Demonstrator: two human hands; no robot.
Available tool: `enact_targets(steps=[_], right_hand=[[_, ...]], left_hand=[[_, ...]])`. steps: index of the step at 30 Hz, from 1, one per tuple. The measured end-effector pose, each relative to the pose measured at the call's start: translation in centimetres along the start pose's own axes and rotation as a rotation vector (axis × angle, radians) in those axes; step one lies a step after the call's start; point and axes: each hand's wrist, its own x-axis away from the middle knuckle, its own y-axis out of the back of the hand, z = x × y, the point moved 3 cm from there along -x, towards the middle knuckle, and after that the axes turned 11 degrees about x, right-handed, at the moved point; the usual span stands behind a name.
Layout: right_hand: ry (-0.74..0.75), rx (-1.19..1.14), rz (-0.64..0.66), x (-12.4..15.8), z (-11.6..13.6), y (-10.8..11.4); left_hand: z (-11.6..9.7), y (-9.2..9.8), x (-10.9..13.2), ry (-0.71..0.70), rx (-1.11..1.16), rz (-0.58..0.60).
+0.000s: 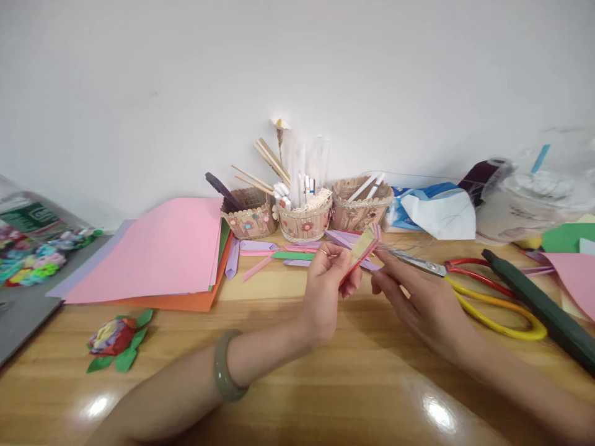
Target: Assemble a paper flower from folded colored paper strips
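Near the middle, my left hand (331, 272) is closed in a pinch around a layered, folded paper strip (365, 246) with yellow, red and purple layers. The strip tilts up to the right. Beside its far end is my right hand (418, 297), index finger and thumb stretched toward the strip with a gap between their tips. Whether the index finger touches the paper, I cannot tell. Behind both hands lie folded purple paper pieces (344, 238) and a green strip (292, 255). Thin wires (409, 249) lie just beyond the right fingers, by the scissors (432, 266).
Pink paper sheets (153, 254) are stacked at left, near a paper flower (111, 337). Three decorated baskets (304, 224) with sticks and pens line the wall. To the right are a tissue pack (434, 207), a plastic cup (525, 198) and a dark green roll (539, 310).
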Motion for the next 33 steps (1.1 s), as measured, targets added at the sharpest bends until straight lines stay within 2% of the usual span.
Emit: enact_targets(steps=[2,5,8,12,19,23,26,29,31,33], right_hand=[[-0.047,-0.065,0.030,-0.1,-0.5,0.2],[-0.115,-0.268,0.154,-0.2,-1.1,0.3],[-0.087,-0.415,0.260,-0.4,-1.4,0.4],[-0.047,-0.526,0.312,-0.5,-1.5,0.6],[-0.027,-0.603,0.369,-0.8,-1.2,1.4],[0.076,-0.590,0.309,-0.7,-1.2,1.7],[0.117,-0.570,0.257,-0.5,-1.2,1.8],[0.017,-0.475,0.242,-0.3,-1.3,1.9],[-0.057,-0.410,0.257,-0.3,-1.4,1.9],[-0.111,-0.379,0.268,-0.4,-1.4,1.9]], left_hand=[[-0.2,-0.2,0.0,0.050,0.064,0.043],[-0.2,-0.5,-0.1,0.174,0.167,0.160],[-0.2,-0.8,-0.2,0.383,0.274,0.315],[-0.2,-0.7,0.0,0.587,0.297,0.440],[-0.4,-0.5,0.2,0.663,0.191,0.607],[-0.6,-0.5,0.3,0.747,0.121,0.674],[-0.7,-0.3,0.3,0.810,0.094,0.697],[-0.3,0.0,0.0,0.822,0.002,0.676],[-0.1,0.3,-0.6,0.734,-0.129,0.569],[-0.2,0.5,-1.3,0.566,-0.256,0.430]])
